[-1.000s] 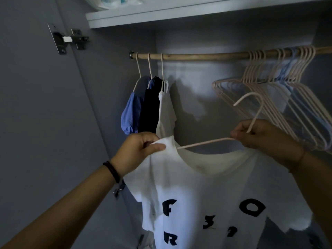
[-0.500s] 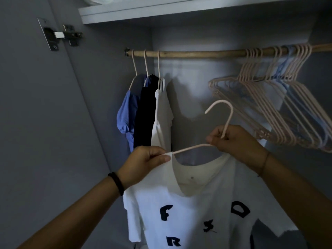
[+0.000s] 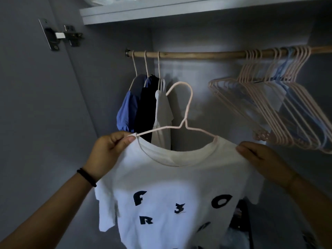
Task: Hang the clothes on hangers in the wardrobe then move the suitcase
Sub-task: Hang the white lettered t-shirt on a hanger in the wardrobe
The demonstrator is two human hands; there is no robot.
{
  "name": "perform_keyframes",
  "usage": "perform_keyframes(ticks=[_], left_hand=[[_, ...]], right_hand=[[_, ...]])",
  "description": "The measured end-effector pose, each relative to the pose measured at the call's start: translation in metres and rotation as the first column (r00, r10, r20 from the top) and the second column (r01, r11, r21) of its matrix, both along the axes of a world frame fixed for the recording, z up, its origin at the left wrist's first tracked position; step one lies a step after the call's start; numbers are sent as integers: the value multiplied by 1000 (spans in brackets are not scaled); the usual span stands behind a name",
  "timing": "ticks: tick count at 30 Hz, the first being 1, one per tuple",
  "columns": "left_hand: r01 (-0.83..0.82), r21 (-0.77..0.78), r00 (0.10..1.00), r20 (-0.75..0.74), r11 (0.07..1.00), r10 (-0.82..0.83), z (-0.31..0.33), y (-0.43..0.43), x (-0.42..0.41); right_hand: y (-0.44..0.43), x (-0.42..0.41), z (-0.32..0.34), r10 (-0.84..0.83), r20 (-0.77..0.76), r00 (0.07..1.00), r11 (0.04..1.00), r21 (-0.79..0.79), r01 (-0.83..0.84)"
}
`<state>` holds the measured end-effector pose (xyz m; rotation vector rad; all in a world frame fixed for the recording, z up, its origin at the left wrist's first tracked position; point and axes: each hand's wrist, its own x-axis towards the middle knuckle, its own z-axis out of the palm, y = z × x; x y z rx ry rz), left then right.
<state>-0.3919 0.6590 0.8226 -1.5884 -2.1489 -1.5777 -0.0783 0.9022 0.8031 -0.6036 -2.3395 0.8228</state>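
A white T-shirt (image 3: 172, 191) with black letters hangs in front of me on a pink wire hanger (image 3: 186, 112), whose hook stands upright below the wooden rail (image 3: 197, 55). My left hand (image 3: 107, 155) pinches the shirt's left shoulder together with the hanger's left end. My right hand (image 3: 258, 159) grips the shirt's right shoulder. The hanger's right arm runs inside the collar. On the rail's left end hang a blue garment (image 3: 125, 114), a dark garment (image 3: 145, 108) and a white top (image 3: 162, 115). No suitcase is in view.
A bunch of several bare pink and blue hangers (image 3: 280, 105) crowds the rail's right side. A shelf (image 3: 161, 11) runs above the rail. The open wardrobe door with its hinge (image 3: 61, 35) stands at the left. Dark items lie low at the right.
My right hand has let go of the hanger's neck and moved right to the shirt's shoulder. The hanger now sits level inside the collar, hook upright, and the shirt is spread wider.
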Motion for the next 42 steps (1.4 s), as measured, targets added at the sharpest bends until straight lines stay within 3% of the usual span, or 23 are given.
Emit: perform_keyframes(ticks=[3,7,11,15,17,19,22,28,33,36,42], left_hand=[[7,33,996,86,999,-10,-2,-2,0],[91,-19,982,166,996,-86,-9,6,5],[230,-86,944,262,969,-201,-17,15,17],[308,-226,931,270,924,-244,-43,17,28],[261,-291,955,217,921,-203,-61,23,38],[193,-251,975,155,948,-158,-72,29,55],[199,-41,964,189,979,-188,-72,39,99],[512,-95,778,473,854,-414,-80,61,199],[505,25,587,723,863,-364,-65,83,241],[463,43,573,747,885,-336,-57,94,240],[528,85,521,753,845,-401,-46,104,231]], right_hand=[[-1,5,5,-2,16,1000,1000,25,1],[-13,5,14,76,110,991,995,-77,-68],[-28,17,22,128,48,991,981,-155,-119],[-40,45,14,81,49,996,956,-288,-63],[-48,59,7,28,61,998,932,-363,-4],[-55,73,0,-27,54,998,907,-419,47],[-70,86,-6,-109,41,993,885,-452,116],[-101,93,-12,-287,50,957,789,-554,266],[-120,71,-23,-347,66,936,771,-548,325],[-123,54,-19,-336,20,942,759,-586,283],[-118,65,-15,-185,-72,980,712,-698,83]])
